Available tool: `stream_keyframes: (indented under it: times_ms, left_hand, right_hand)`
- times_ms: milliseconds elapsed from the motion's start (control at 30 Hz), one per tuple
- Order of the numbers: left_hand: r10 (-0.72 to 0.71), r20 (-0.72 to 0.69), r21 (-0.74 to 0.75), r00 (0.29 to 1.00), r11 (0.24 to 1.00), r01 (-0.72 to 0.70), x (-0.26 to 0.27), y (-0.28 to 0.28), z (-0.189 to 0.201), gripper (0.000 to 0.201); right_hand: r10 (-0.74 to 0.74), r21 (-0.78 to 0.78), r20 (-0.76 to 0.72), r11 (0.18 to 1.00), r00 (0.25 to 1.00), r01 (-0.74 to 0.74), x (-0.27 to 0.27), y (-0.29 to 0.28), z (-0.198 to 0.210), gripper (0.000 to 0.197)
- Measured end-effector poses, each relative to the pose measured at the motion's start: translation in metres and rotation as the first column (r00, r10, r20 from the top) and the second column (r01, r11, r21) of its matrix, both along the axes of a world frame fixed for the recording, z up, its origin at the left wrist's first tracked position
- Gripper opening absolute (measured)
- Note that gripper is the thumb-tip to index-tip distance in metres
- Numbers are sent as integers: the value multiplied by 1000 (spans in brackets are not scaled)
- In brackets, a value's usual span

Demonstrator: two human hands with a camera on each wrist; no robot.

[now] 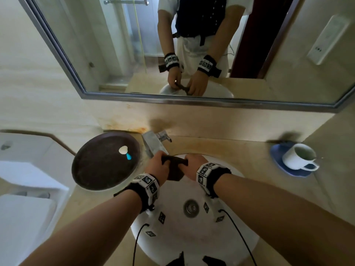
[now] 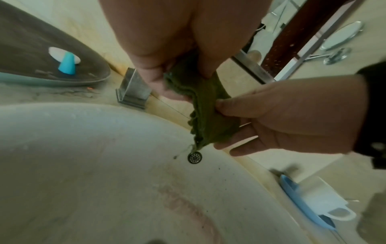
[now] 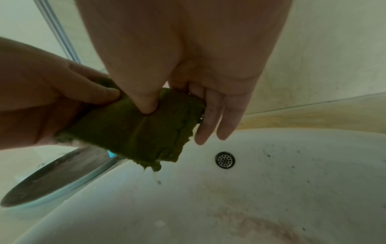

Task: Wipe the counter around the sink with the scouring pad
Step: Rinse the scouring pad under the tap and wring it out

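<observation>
Both hands hold a dark green scouring pad (image 1: 175, 168) over the back of the white sink (image 1: 172, 239), just in front of the faucet (image 1: 153, 144). My left hand (image 1: 160, 164) grips the pad's left end (image 2: 208, 113). My right hand (image 1: 189, 167) pinches the other end, its thumb pressed into the pad (image 3: 133, 132) and its fingers (image 3: 206, 128) behind it. The pad is bent between the hands, and drops of water fall from its frayed lower corner. The beige counter (image 1: 234, 148) runs around the basin.
A round brown tray (image 1: 92, 169) with a small white-and-blue object (image 1: 125, 152) lies on the counter left of the faucet. At the right stands a white cup (image 1: 299, 157) on a blue saucer (image 1: 276, 160). A mirror hangs behind; a toilet (image 1: 25, 189) is at the left.
</observation>
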State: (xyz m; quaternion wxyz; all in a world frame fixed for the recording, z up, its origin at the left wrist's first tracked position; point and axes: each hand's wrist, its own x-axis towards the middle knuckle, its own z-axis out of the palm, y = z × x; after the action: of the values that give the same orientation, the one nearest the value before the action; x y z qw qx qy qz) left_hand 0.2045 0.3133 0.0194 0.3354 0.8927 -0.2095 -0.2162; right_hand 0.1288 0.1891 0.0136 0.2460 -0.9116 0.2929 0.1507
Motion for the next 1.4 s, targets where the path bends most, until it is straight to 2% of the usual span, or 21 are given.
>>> stream_keyframes:
  times_ms: [167, 267, 333, 400, 500, 533, 600, 633, 733, 800, 867, 933, 1033, 1100, 1167, 1233, 1400]
  left_hand:
    - [-122, 53, -19, 991, 992, 123, 5, 12, -11, 10]
    - [-195, 24, 92, 980, 977, 193, 7, 25, -28, 5]
    - [-201, -44, 140, 979, 969, 205, 10, 30, -34, 9]
    - [-182, -116, 128, 976, 972, 197, 14, 33, -34, 14]
    - [-155, -317, 51, 936, 982, 180, 21, 31, -33, 38]
    - [-168, -344, 45, 924, 980, 195, 23, 29, -32, 36]
    - [-217, -297, 89, 930, 963, 253, 29, 23, -30, 17]
    - [-223, -273, 114, 936, 959, 261, 32, 22, -30, 14]
    - [-195, -299, 128, 934, 962, 242, 41, 20, -37, 18]
    - [-165, -313, 148, 935, 964, 220, 45, 20, -44, 22]
    - [-125, -330, 127, 936, 976, 175, 49, 20, -51, 27]
    - [-72, -407, 80, 911, 990, 114, 52, 20, -61, 29]
    - [-11, -545, -8, 838, 1000, 8, 52, 19, -71, 29]
    - [27, -608, -49, 793, 996, -72, 52, 18, -77, 29]
    - [62, -646, -67, 761, 988, -137, 53, 16, -79, 23]
    - [71, -649, -68, 758, 986, -150, 54, 16, -82, 20]
    - [44, -607, -54, 793, 994, -97, 58, 17, -78, 27]
  right_hand:
    - [-2, 31, -37, 1000, 999, 3, 7, -4, -11, 27]
    - [59, 32, -60, 998, 996, -57, 10, -4, -14, 22]
    - [81, 47, -51, 996, 995, -79, 14, -2, -15, 20]
    - [85, 63, -35, 995, 996, -82, 19, 2, -15, 21]
    - [91, 69, 5, 993, 996, -91, 26, 7, -14, 22]
    - [90, 73, 18, 993, 996, -91, 28, 9, -14, 22]
    - [63, 90, 30, 994, 998, -65, 31, 11, -15, 23]
    - [41, 93, 25, 995, 999, -43, 32, 11, -16, 23]
    - [-22, 52, 29, 998, 999, 21, 37, 7, -16, 26]
    - [-93, 26, 94, 995, 991, 91, 44, 1, -13, 29]
    - [-155, 19, 149, 988, 977, 154, 54, -6, -9, 35]
    - [-186, 35, 156, 983, 970, 183, 65, -10, -4, 43]
    - [-123, 20, 158, 992, 980, 122, 81, -11, 1, 39]
    - [-58, -44, 159, 997, 986, 66, 90, -11, 1, 28]
    - [-39, -117, 139, 992, 989, 55, 97, -13, 1, 28]
    - [-38, -154, 116, 986, 993, 56, 102, -16, -1, 30]
    - [39, -248, 53, 968, 998, -24, 110, -20, -1, 31]
